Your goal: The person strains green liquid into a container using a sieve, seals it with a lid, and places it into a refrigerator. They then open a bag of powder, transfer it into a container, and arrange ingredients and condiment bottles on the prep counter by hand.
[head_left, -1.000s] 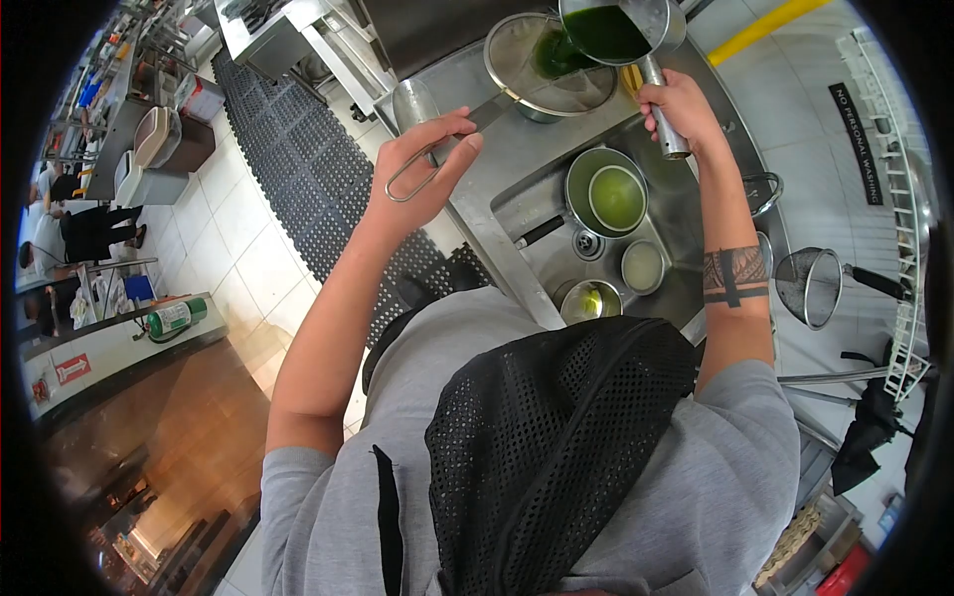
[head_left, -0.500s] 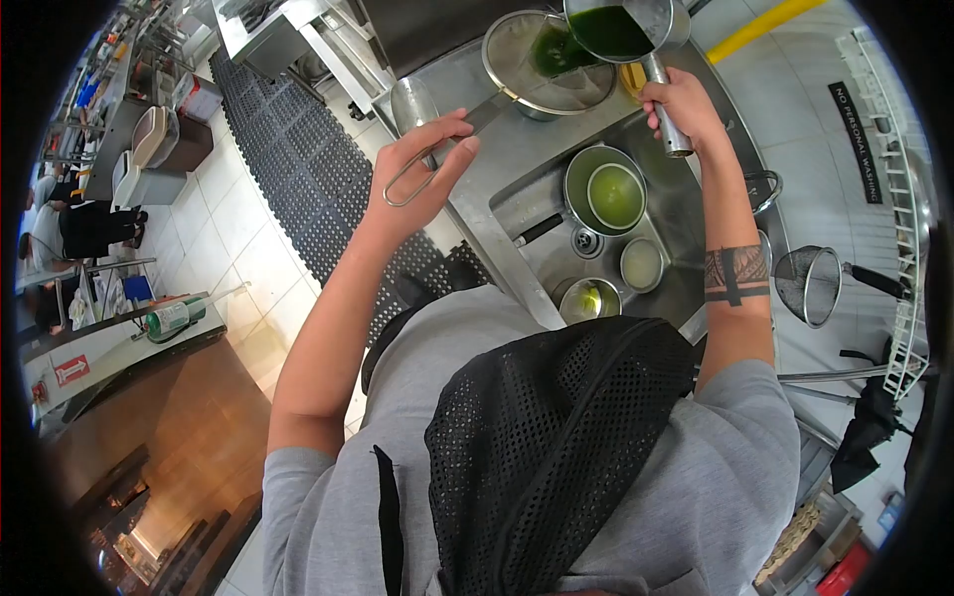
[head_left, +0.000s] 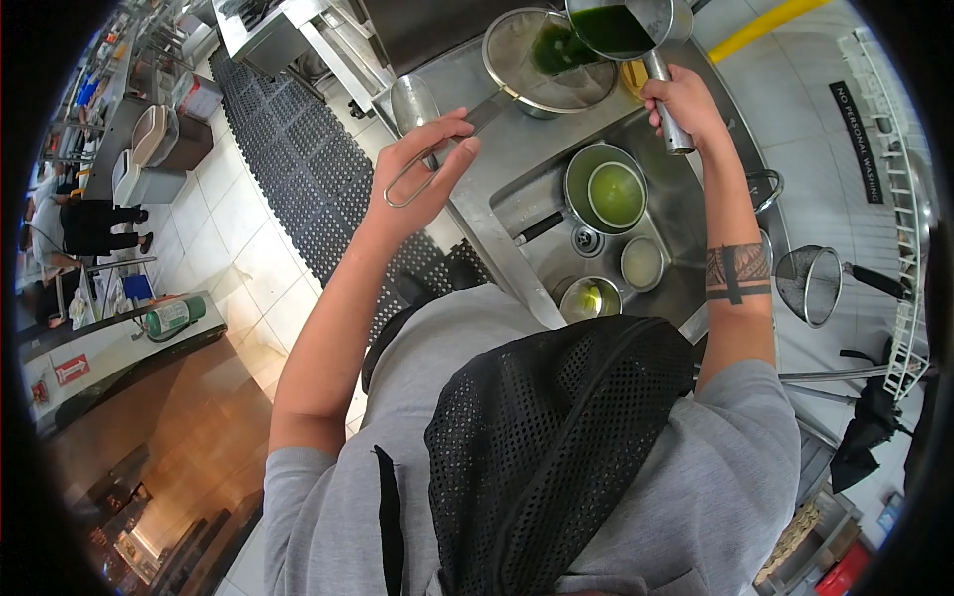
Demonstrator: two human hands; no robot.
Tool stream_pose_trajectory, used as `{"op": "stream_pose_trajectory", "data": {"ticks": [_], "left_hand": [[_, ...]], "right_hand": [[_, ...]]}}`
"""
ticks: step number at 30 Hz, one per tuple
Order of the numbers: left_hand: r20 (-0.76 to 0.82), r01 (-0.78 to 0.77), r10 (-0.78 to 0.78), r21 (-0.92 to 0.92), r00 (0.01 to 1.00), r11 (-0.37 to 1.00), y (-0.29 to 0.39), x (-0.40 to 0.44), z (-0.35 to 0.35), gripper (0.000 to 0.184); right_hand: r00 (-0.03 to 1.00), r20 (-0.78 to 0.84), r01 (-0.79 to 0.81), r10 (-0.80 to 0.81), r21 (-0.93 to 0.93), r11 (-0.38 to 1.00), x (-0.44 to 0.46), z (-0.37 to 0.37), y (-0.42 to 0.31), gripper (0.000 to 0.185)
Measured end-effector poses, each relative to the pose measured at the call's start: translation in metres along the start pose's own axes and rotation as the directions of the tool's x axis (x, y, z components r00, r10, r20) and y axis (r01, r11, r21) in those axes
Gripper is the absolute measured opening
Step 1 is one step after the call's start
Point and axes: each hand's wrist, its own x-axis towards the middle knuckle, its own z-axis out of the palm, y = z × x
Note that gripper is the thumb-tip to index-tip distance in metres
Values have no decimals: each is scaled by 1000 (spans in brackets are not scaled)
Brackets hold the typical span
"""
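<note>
My left hand (head_left: 417, 169) is closed around the long metal handle of a round fine-mesh strainer (head_left: 512, 45), its wire loop end lying across my palm. The strainer rests over a metal bowl (head_left: 542, 112) on the counter beside the sink. In my right hand (head_left: 688, 107) is the thick tubular handle of a metal saucepan (head_left: 674, 20), tipped toward the strainer. Dark green liquid (head_left: 608, 32) sits at the pan's lower side. A green patch (head_left: 562, 52) spreads on the mesh just below the pan's rim. The bowl's contents are hidden under the mesh.
The sink (head_left: 686, 214) holds a dark-handled pot (head_left: 574, 184) with a green-filled container inside, plus small bowls (head_left: 643, 264). Something yellow (head_left: 633, 77) sits beside my right hand. A mesh skimmer (head_left: 810, 283) hangs at right. A co-worker (head_left: 89, 223) stands far left.
Both hands stay nearly still, the saucepan tilted as before. The green patch on the mesh has shifted slightly in shape. At far left the co-worker has moved, with the legs farther apart.
</note>
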Motion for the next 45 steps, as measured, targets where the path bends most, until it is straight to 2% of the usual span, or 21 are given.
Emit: {"op": "stream_pose_trajectory", "data": {"ticks": [45], "left_hand": [[-5,-2,2,23,1000,1000,-5,0,1,25]], "right_hand": [[999,-39,20,-23,-84,996,4,0,-1,18]]}}
